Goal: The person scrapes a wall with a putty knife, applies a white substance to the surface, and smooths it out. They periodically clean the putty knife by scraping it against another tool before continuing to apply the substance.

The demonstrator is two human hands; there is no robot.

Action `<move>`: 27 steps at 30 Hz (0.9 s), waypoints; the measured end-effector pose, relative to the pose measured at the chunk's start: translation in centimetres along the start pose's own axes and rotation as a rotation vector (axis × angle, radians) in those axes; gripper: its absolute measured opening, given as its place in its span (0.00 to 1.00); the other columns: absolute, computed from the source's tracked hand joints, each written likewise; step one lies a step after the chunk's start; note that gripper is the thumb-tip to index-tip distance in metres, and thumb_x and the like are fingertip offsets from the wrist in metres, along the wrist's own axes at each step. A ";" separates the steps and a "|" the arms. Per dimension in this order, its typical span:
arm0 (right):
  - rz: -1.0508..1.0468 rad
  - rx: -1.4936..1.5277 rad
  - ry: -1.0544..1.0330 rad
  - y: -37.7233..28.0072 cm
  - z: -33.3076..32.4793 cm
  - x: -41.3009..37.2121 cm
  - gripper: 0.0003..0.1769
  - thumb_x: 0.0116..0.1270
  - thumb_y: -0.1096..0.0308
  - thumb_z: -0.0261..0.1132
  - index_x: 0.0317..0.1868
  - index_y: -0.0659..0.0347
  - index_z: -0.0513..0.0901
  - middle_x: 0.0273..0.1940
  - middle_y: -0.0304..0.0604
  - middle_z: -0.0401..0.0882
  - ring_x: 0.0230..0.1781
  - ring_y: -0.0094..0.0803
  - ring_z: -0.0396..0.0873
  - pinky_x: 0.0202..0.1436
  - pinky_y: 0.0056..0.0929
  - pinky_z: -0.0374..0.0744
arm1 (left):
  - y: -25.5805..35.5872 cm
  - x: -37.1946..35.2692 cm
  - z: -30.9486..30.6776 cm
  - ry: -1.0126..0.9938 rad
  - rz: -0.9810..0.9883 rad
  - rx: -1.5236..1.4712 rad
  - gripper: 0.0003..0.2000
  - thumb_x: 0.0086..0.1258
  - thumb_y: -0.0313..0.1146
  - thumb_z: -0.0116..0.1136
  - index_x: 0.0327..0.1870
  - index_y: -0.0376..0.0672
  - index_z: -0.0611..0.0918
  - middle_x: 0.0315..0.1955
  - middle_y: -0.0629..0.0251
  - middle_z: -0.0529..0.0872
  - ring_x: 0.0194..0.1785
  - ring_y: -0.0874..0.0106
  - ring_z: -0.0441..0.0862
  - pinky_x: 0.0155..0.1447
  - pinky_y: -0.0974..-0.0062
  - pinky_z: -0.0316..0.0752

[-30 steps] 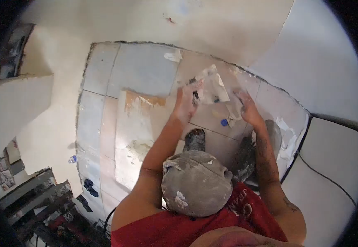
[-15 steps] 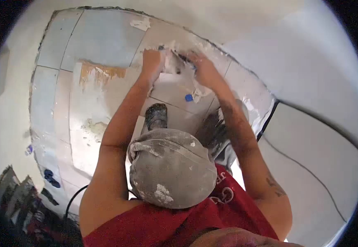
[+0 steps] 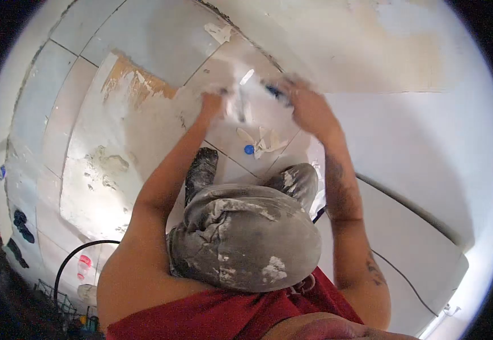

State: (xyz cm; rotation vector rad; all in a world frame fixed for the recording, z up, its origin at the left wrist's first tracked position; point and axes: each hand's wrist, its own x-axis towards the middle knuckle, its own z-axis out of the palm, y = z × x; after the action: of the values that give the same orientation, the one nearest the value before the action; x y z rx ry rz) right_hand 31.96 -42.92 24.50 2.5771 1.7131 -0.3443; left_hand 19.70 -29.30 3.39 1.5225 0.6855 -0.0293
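A blurred white plate is between our hands, over the floor and on the far side of our knees. Our left hand is just beside it; our right hand is on the other side, its fingers at a dark handle. Both hands are too smeared for us to tell whether either grip is spread or pinching. If the hold is loose, we judge the plate could tip and fall onto the tiles. With our hands this near each other, a thin edge could also nick the fingers opposite. A low sweep towards us could drag the paper scraps and the blue cap along.

On the far right, the wall limits our reach, and the white panel hems in our right arm. The widest stretch is to the left, over the pale board, though its ragged brown edge could snag whatever slides across it.
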 end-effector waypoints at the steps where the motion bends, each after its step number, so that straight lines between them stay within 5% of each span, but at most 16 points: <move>1: -0.058 -0.215 0.117 -0.1 -1.1 1.9 0.23 0.55 0.72 0.56 0.53 0.49 0.74 0.49 0.48 0.75 0.52 0.46 0.73 0.55 0.49 0.70 | -1.3 -1.3 1.4 -0.096 -0.027 -0.043 0.14 0.62 0.42 0.53 0.30 0.39 0.80 0.21 0.65 0.80 0.25 0.69 0.76 0.32 0.67 0.71; 2: -0.118 -0.427 0.237 -0.4 -1.5 3.8 0.20 0.57 0.70 0.54 0.52 0.50 0.75 0.49 0.48 0.75 0.52 0.45 0.73 0.54 0.51 0.70 | -2.9 -2.6 3.0 -0.217 -0.075 -0.077 0.13 0.61 0.42 0.54 0.32 0.39 0.80 0.22 0.66 0.80 0.26 0.70 0.76 0.32 0.68 0.71; 6: -0.193 -0.717 -0.012 -1.4 1.3 12.0 0.21 0.59 0.67 0.55 0.56 0.51 0.72 0.58 0.44 0.68 0.59 0.44 0.66 0.58 0.65 0.60 | -8.0 -8.8 6.7 -0.690 -0.211 -0.151 0.16 0.59 0.40 0.58 0.41 0.38 0.80 0.26 0.69 0.79 0.29 0.74 0.73 0.32 0.72 0.70; 9: -0.298 -0.915 0.053 0.3 5.6 17.5 0.21 0.59 0.66 0.55 0.55 0.54 0.72 0.56 0.43 0.69 0.60 0.43 0.63 0.60 0.64 0.56 | -3.9 -11.8 3.9 -0.839 -0.206 -0.223 0.16 0.58 0.40 0.59 0.41 0.38 0.81 0.30 0.67 0.80 0.33 0.74 0.74 0.34 0.74 0.70; 12: -0.278 -1.054 0.104 -0.7 4.9 20.6 0.24 0.59 0.65 0.55 0.57 0.55 0.71 0.56 0.41 0.69 0.62 0.40 0.59 0.64 0.54 0.53 | -6.4 -11.5 5.1 -0.927 -0.402 -0.483 0.15 0.57 0.38 0.60 0.42 0.37 0.81 0.34 0.62 0.81 0.37 0.74 0.75 0.37 0.74 0.71; 13: -0.219 -1.045 0.030 -2.0 3.2 21.6 0.25 0.59 0.65 0.55 0.59 0.55 0.70 0.56 0.40 0.68 0.62 0.39 0.58 0.65 0.51 0.52 | -6.5 -11.0 5.4 -0.885 -0.162 -0.415 0.15 0.57 0.35 0.60 0.42 0.35 0.80 0.34 0.61 0.81 0.36 0.72 0.76 0.38 0.73 0.71; 14: -0.154 -1.032 -0.046 -3.0 2.1 22.1 0.26 0.59 0.65 0.55 0.60 0.54 0.69 0.56 0.39 0.68 0.63 0.38 0.57 0.66 0.48 0.51 | -6.7 -10.8 5.5 -0.888 -0.220 -0.442 0.15 0.56 0.35 0.60 0.42 0.35 0.80 0.34 0.61 0.81 0.36 0.72 0.76 0.38 0.73 0.71; 15: -0.217 -0.962 0.087 -2.2 3.1 22.9 0.27 0.57 0.69 0.54 0.60 0.58 0.69 0.56 0.43 0.69 0.61 0.37 0.61 0.62 0.43 0.58 | -6.0 -10.8 5.1 -0.895 -0.283 -0.465 0.15 0.56 0.34 0.60 0.42 0.34 0.80 0.34 0.61 0.82 0.36 0.72 0.76 0.37 0.73 0.72; 27: -0.367 -1.283 0.161 1.1 2.4 23.8 0.27 0.57 0.65 0.55 0.60 0.56 0.68 0.54 0.40 0.68 0.62 0.37 0.59 0.64 0.43 0.55 | -6.3 -10.6 4.9 -0.953 -0.429 -0.483 0.15 0.56 0.33 0.59 0.42 0.34 0.80 0.34 0.62 0.82 0.34 0.72 0.77 0.36 0.73 0.72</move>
State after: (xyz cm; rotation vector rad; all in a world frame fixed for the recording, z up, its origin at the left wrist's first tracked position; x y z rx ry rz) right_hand 41.40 -22.13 17.35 1.3740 1.5819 0.7434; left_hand 10.29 -38.49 1.78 0.7288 0.1952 -0.8044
